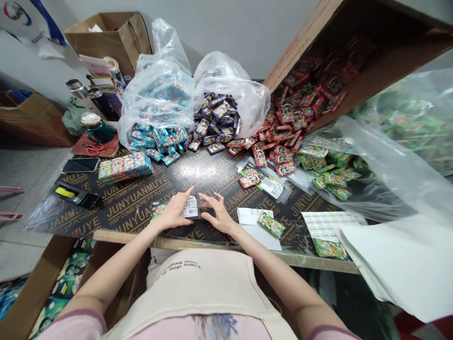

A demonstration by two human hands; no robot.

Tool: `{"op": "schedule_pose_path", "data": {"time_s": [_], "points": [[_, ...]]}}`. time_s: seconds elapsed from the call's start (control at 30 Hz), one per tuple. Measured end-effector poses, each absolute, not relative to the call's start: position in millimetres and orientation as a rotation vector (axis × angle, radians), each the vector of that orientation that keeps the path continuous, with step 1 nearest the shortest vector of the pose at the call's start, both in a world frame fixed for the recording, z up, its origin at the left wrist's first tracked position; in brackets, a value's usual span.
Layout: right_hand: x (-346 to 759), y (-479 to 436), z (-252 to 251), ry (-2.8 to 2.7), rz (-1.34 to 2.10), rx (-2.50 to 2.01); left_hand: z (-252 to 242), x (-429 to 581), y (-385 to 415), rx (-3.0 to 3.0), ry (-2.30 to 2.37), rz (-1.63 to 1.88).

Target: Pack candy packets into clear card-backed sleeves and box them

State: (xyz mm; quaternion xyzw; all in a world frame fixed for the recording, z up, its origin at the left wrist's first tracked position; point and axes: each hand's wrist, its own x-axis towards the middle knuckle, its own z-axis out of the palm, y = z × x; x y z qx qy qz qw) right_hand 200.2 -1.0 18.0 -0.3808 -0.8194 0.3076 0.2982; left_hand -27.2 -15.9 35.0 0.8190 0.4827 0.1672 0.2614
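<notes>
A flat dark packet (197, 210) with a white barcode label lies on the table in front of me; its colourful end shows on the left. My left hand (176, 210) rests flat across the packet, thumb and forefinger spread beside the label. At the packet's right end is my right hand (217, 211), fingers apart, fingertips close to the edge; whether they touch it I cannot tell. To the right, a green packet (271, 225) lies partly over white paper (260, 236). Farther back, a red packet (249, 179) sits on clear-bagged dark packaging (272, 187).
Along the back are heaps of blue packets (171, 137), purple packets (219, 113), red packets (283, 123) and green packets (332, 172). A stack of packets (124, 166), a phone (80, 165), a tape dispenser (75, 194) and scissors (93, 149) lie left. Label sheets (329, 225) lie right.
</notes>
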Motion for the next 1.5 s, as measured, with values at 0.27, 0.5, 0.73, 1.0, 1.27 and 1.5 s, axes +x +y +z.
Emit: {"op": "schedule_pose_path", "data": {"time_s": [0.27, 0.5, 0.73, 1.0, 1.27, 1.5], "points": [[191.0, 200.4, 9.9, -1.756, 0.397, -1.889, 23.6, -18.4, -7.8, 2.344, 1.342, 0.153], [170.1, 161.5, 8.9, -1.929, 0.296, -1.706, 25.4, -3.3, 9.3, 1.522, 1.480, 0.893], [185.8, 30.5, 42.0, -2.116, 0.334, -1.425, 48.7, 26.9, 40.4, 0.593, 1.193, 1.216], [218.5, 6.5, 59.3, -2.238, 0.517, -1.130, 49.8, 28.0, 24.1, 0.698, 1.161, 0.993], [223.8, 14.5, 24.8, -2.211, 0.500, -1.203, 41.4, -21.2, -4.4, 2.008, 1.474, 0.398], [218.7, 9.7, 13.2, -2.223, 0.926, -1.037, 31.8, -37.0, -11.7, 2.092, 1.318, 0.402]]}}
